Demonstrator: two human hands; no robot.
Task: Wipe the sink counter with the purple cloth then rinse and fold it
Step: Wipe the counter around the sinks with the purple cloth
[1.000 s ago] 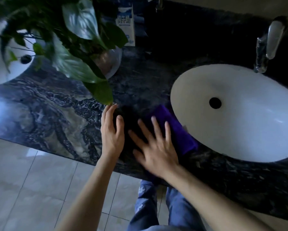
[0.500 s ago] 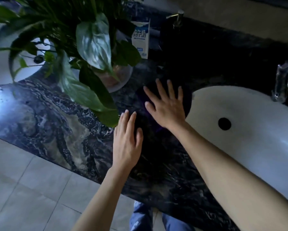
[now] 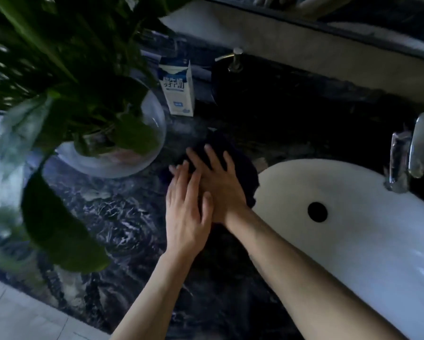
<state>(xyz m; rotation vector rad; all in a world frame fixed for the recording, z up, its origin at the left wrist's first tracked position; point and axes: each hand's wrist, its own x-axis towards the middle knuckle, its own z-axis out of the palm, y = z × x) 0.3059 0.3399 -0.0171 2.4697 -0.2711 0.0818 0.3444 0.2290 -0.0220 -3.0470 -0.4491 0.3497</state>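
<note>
Head view: the left hand (image 3: 185, 212) has moved onto the right hand (image 3: 218, 182); both lie flat, fingers spread, pressing the purple cloth (image 3: 245, 173) on the desk (image 3: 122, 212), beside the sink (image 3: 353, 217).

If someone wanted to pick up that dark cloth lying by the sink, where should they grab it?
Probably the cloth's right edge beside the sink, coming from the basin side. It lies flat on the counter, pinned under the right hand, and that free edge shows clear of the fingers.
</note>
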